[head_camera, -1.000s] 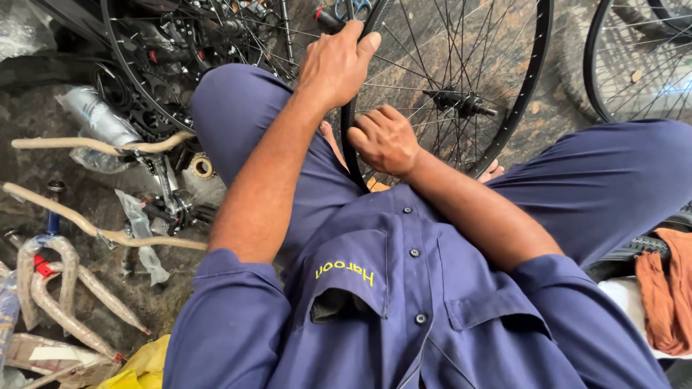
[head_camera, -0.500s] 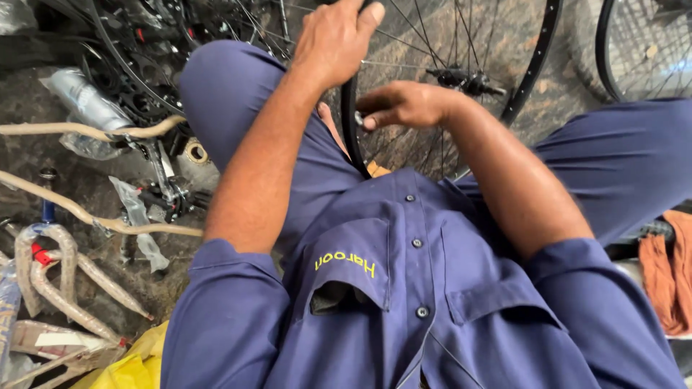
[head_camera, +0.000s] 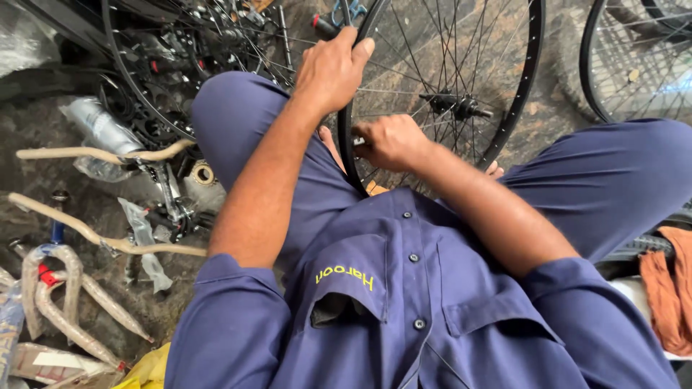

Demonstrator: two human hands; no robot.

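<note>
head cam is looking straight down at someone sitting on the ground in a blue work shirt. going left to right: taped handlebar pieces [head_camera: 54,302] and loose parts are lying about on the dirty floor [head_camera: 43,180], then a second spoked wheel [head_camera: 166,65] is leaning up top left. the left hand [head_camera: 333,68] is gripping the top of the black bicycle rim [head_camera: 515,108], fingers wrapped over the edge, with the wheel standing upright between the knees. compared to a second ago the right hand [head_camera: 393,140] has slid lower and inward and is now closed around something small at the rim's lower left, can't tell what. so it looks like it's working round the rim bit by bit. the hub [head_camera: 454,106] is sitting just right of that hand. room is getting tight: legs on both sides, another wheel [head_camera: 634,65] far right, an orange rag [head_camera: 667,288] by the right knee.
</note>
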